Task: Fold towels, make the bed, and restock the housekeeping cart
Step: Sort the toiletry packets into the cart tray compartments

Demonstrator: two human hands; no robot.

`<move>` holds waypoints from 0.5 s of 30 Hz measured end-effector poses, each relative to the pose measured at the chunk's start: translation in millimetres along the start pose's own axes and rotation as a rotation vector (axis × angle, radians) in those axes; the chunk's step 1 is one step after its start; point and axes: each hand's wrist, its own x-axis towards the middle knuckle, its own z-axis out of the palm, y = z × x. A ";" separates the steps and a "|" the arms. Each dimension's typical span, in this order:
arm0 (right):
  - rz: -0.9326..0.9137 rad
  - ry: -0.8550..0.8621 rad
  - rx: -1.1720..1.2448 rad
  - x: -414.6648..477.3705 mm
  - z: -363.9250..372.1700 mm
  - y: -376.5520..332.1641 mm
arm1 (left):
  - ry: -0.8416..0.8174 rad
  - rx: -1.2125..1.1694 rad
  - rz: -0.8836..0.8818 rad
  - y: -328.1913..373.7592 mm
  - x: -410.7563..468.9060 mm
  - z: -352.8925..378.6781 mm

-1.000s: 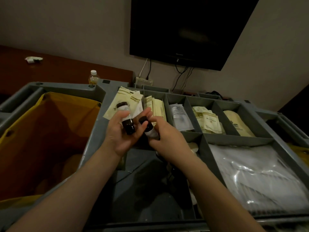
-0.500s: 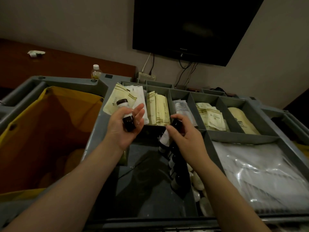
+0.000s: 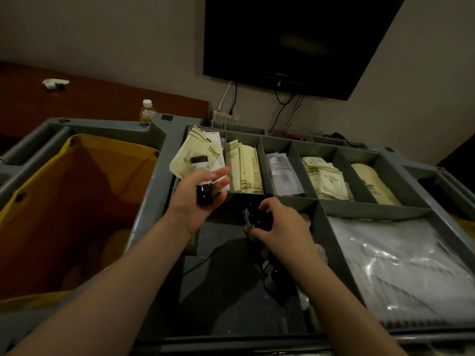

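Note:
The grey housekeeping cart tray [image 3: 317, 219] has several compartments. My left hand [image 3: 195, 204] is palm up above the tray's left side and holds two small dark toiletry bottles [image 3: 203, 181], its fingers loosely spread. My right hand [image 3: 280, 224] is lowered into the big middle compartment, its fingers curled round a dark bottle [image 3: 257, 220] at the head of a row of like bottles [image 3: 275, 276] along the divider. My wrist hides part of that row.
The back compartments hold cream sachets [image 3: 244, 168], clear packets [image 3: 281, 173] and cream pouches [image 3: 372, 183]. A plastic-wrapped stack [image 3: 401, 265] fills the right compartment. A yellow laundry bag [image 3: 64, 201] hangs at left. A drink bottle [image 3: 147, 110] stands on the cart's rim. A wall television [image 3: 295, 39] is behind.
My right hand took a bottle from beside the left hand, carried it down and right, and now sets it among the row in the compartment. The left hand stayed put.

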 end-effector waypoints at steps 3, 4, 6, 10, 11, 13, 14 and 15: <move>-0.049 0.017 -0.159 -0.5 3.3 -3.1 | -0.005 -0.003 -0.001 0.6 0.3 -0.5; -0.058 0.021 -0.216 -0.9 3.7 -4.6 | -0.004 -0.003 -0.001 0.7 0.3 -0.8; -0.057 0.036 -0.304 -1.8 5.9 -7.3 | 0.000 -0.007 -0.001 0.8 0.6 -1.0; -0.031 0.070 -0.366 -4.2 11.5 -10.1 | -0.007 -0.010 0.008 0.5 1.1 -1.1; -0.027 0.064 -0.367 -4.3 12.1 -9.8 | -0.009 -0.005 0.011 0.3 1.4 -1.3; -0.018 0.046 -0.355 -4.1 11.8 -9.0 | -0.007 0.005 0.014 -0.2 1.4 -1.2; -0.015 0.038 -0.338 -4.0 10.4 -8.4 | -0.004 0.007 0.013 -0.2 1.3 -1.1; -0.010 0.031 -0.306 -3.6 8.2 -7.9 | 0.001 0.010 0.013 -0.2 1.4 -1.1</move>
